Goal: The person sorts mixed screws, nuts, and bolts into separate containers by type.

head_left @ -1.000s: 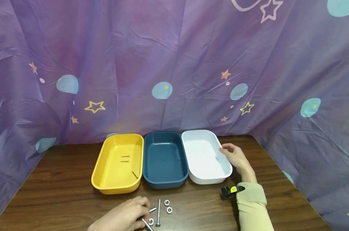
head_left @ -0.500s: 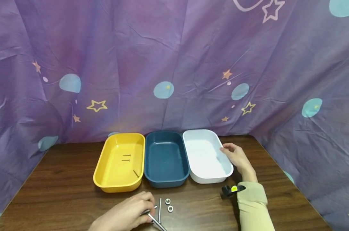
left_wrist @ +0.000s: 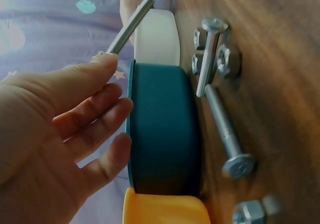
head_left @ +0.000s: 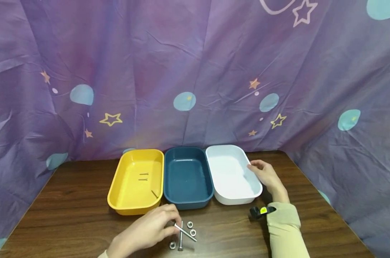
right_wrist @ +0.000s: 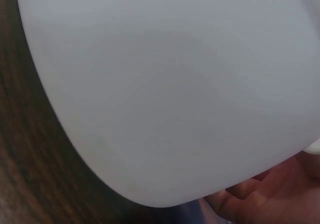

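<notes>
Head view: the left hand (head_left: 157, 225), nearer, pinches 1 bolt (head_left: 187, 233), long axis toward 4 o'clock; 1 blue tray (head_left: 189, 205) lies at 1 o'clock. At 2 o'clock, the right hand (head_left: 269, 180) pinches 1 white tray (head_left: 236, 201) by its rim. 1 yellow tray (head_left: 135, 211) contains 3 screws (head_left: 143, 179).

Left wrist: other fingers (left_wrist: 97, 134) curve loosely; 2 loose bolts (left_wrist: 225, 129) and 4 nuts (left_wrist: 228, 60) lie from 2 to 4 o'clock.

Right wrist: the right hand shows at 5 o'clock, behind the white tray.

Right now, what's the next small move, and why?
Probably lift the left hand over the blue tray: it pinches a bolt above the table, no hardware shows inside that tray, and the yellow tray holds three small screws, thinner than the bolt.
</notes>
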The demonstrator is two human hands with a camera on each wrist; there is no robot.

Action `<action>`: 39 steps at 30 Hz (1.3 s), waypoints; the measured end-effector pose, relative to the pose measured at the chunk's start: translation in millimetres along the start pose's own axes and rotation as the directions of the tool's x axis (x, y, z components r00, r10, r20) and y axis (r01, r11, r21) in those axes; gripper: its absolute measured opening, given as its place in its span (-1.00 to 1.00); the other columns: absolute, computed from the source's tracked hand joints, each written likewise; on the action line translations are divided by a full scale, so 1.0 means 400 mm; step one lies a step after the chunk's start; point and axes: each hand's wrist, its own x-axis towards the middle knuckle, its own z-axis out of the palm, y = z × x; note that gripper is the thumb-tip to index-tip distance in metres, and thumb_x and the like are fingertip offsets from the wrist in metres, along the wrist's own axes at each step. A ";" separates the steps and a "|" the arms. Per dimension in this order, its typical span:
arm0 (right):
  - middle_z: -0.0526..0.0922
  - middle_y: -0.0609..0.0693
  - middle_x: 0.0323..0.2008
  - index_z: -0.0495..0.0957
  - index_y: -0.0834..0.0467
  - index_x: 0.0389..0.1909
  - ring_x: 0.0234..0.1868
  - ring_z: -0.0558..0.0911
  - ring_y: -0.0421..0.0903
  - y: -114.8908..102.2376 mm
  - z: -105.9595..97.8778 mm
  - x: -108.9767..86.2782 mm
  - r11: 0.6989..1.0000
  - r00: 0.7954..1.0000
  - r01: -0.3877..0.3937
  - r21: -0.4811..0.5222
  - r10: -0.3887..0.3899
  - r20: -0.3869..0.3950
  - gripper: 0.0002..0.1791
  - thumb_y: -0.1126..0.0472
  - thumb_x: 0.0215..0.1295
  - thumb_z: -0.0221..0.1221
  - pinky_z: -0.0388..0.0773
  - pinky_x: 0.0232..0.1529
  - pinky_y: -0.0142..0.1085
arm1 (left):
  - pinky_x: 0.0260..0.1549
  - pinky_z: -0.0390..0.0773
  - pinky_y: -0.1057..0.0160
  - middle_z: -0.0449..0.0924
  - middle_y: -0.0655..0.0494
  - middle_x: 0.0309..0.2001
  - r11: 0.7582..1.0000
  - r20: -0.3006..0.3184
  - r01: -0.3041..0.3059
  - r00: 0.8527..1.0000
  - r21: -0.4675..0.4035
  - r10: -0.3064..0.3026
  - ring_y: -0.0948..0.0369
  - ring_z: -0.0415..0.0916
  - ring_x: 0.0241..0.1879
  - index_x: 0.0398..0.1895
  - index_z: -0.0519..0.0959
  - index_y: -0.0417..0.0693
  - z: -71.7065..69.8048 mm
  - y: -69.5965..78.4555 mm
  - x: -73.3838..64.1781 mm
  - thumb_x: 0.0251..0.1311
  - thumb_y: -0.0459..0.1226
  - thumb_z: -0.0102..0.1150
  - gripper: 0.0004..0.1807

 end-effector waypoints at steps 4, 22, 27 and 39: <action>0.56 0.13 -0.21 0.47 0.38 0.08 -0.31 0.53 -0.15 0.001 0.001 -0.002 1.000 1.000 -0.006 0.002 0.006 -0.005 -0.55 0.11 0.37 0.19 0.52 -0.34 -0.35 | -0.20 0.50 0.37 0.44 0.40 -0.29 0.999 -0.001 0.032 0.999 -0.036 -0.032 0.43 0.42 -0.27 -0.35 0.61 0.09 -0.016 -0.009 0.020 0.23 -0.22 0.29 -0.95; 0.57 0.18 -0.19 0.46 0.40 0.08 -0.31 0.54 -0.13 -0.001 0.008 0.001 1.000 1.000 0.005 0.009 -0.005 -0.003 -0.56 0.14 0.38 0.18 0.53 -0.33 -0.34 | -0.17 0.47 0.25 0.45 0.28 -0.33 0.988 -0.059 0.146 0.987 -0.042 -0.148 0.24 0.44 -0.26 -0.36 0.59 -0.01 -0.083 -0.082 0.154 0.23 -0.30 0.30 -0.93; 0.57 0.16 -0.19 0.46 0.39 0.09 -0.31 0.53 -0.14 0.001 0.004 0.003 1.000 1.000 -0.001 0.008 0.001 -0.007 -0.56 0.13 0.39 0.17 0.51 -0.32 -0.35 | -0.19 0.46 0.25 0.48 0.24 -0.35 0.987 -0.059 0.159 0.986 -0.006 -0.159 0.16 0.46 -0.27 -0.37 0.60 -0.04 -0.105 -0.118 0.204 0.21 -0.31 0.31 -0.94; 0.57 0.17 -0.16 0.46 0.38 0.09 -0.29 0.54 -0.13 -0.007 -0.001 0.004 1.000 1.000 0.001 -0.004 -0.001 0.006 -0.56 0.12 0.39 0.17 0.52 -0.30 -0.33 | -0.31 0.46 0.30 0.50 0.15 -0.40 0.962 0.010 0.273 0.962 -0.013 -0.273 0.24 0.40 -0.37 -0.39 0.63 -0.11 -0.128 -0.199 0.294 0.21 -0.35 0.29 -0.95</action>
